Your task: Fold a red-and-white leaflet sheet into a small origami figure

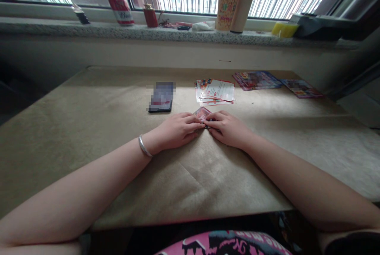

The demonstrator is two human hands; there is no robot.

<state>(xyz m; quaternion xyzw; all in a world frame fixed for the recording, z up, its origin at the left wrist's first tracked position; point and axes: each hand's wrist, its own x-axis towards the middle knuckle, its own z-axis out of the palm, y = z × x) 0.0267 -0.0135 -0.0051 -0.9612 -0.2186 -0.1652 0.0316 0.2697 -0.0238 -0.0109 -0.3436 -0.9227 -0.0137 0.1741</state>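
Observation:
Between my hands a small pink printed card (202, 113) lies at the middle of the table; its lower part is covered by my fingers. My left hand (181, 129) wears a silver bangle at the wrist and has its fingers closed on the card's left side. From the right, my right hand (227, 127) holds the other side, and the fingertips of both hands meet over it. Whether it is a card or a flat packet cannot be made out fully. Just beyond is a fanned pile of white and red printed cards (218, 91).
A phone (162, 99) with a blurred screen lies left of the cards. Colourful packs (258, 80) and another pack (301, 88) lie back right on the cloth-covered table (97, 136). On the windowsill (178, 36) stand a red can (121, 8), a red bottle (150, 16) and a paper cup (227, 10).

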